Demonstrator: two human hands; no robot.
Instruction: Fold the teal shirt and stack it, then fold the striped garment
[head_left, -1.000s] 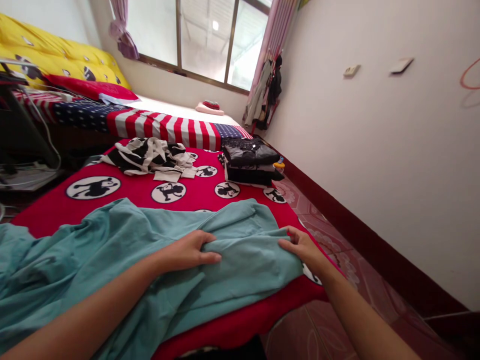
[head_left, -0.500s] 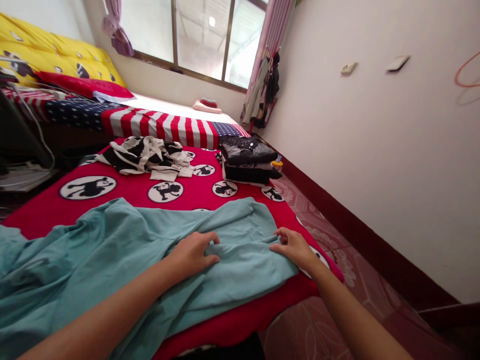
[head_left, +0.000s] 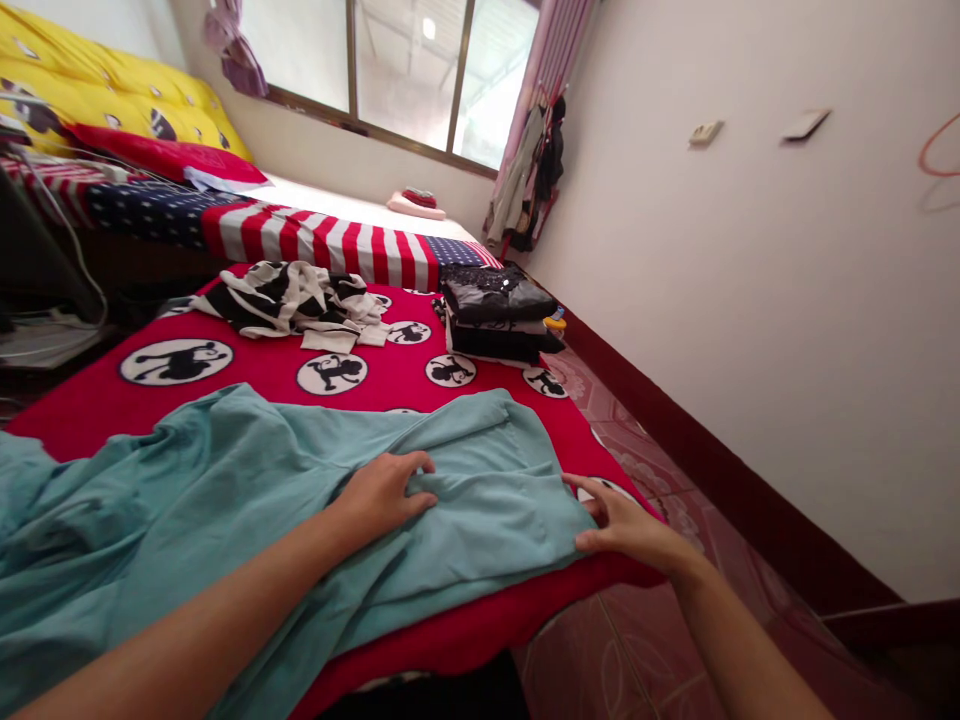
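Observation:
A light teal garment [head_left: 480, 510] lies spread across the near part of the red blanket, bunched at the left and flatter at the right. On its middle rests my left hand [head_left: 386, 490], thumb and index finger apart, the other fingers partly hidden. My right hand [head_left: 626, 525] is at the garment's right end, fingers stretched out and spread from the thumb, the tips by the fabric edge. Beyond the garment lie a crumpled black-and-white piece of clothing [head_left: 300, 300] and a stack of folded dark clothes [head_left: 499, 310].
The red blanket [head_left: 247, 410] carries round monkey prints. Behind it stands a bed with a stars-and-stripes cover [head_left: 322, 235] and a yellow cushion [head_left: 112, 95]. Tiled floor [head_left: 600, 650] and a white wall [head_left: 750, 300] run along the right. Clothes [head_left: 525, 180] hang by the window.
My right hand has moved right and slightly down to the garment's end, its fingers spreading wider. My left hand stays nearly in place. The fabric at the right lies flatter.

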